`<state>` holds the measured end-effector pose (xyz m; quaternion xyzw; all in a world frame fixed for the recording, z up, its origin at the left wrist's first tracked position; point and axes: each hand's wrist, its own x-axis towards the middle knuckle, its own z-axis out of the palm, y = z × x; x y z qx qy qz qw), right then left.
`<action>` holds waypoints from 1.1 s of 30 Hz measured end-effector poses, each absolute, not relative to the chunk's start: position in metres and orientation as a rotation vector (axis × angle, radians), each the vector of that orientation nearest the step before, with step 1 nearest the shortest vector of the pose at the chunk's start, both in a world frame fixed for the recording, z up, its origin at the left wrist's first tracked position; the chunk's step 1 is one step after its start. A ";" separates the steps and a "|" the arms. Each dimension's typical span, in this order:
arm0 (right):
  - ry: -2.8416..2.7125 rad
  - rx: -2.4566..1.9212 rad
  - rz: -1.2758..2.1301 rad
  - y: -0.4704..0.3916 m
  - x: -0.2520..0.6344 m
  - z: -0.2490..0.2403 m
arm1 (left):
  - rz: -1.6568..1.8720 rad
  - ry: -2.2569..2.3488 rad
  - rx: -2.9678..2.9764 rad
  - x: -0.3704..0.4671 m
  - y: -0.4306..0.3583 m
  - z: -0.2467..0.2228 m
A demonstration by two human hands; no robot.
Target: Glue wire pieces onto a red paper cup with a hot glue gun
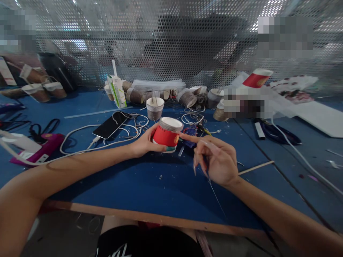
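Note:
My left hand [146, 142] is wrapped round a red and white paper cup [164, 136], held tilted a little above the blue table. A greyish band of cord or tape runs round the cup's rim. My right hand [214, 157] is at the cup's right side, its index finger stretched out to the cup near the gold emblem. The other fingers are curled in, and a thin shiny strand [214, 194] hangs down from them. What exactly the strand is made of I cannot tell.
Behind the cup stands a grey-wrapped cup [154, 110]; more lie along the perforated metal screen [187, 43]. To the left are a phone [111, 125], white cables and a purple power strip [37, 151]. A wooden stick [255, 167] and a red cup [257, 79] are at right.

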<state>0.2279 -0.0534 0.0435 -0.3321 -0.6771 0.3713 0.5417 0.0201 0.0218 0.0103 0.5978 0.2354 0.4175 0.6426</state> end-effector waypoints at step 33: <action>-1.507 -0.717 1.199 -0.060 0.225 0.049 | 0.806 0.461 1.296 0.018 0.023 0.015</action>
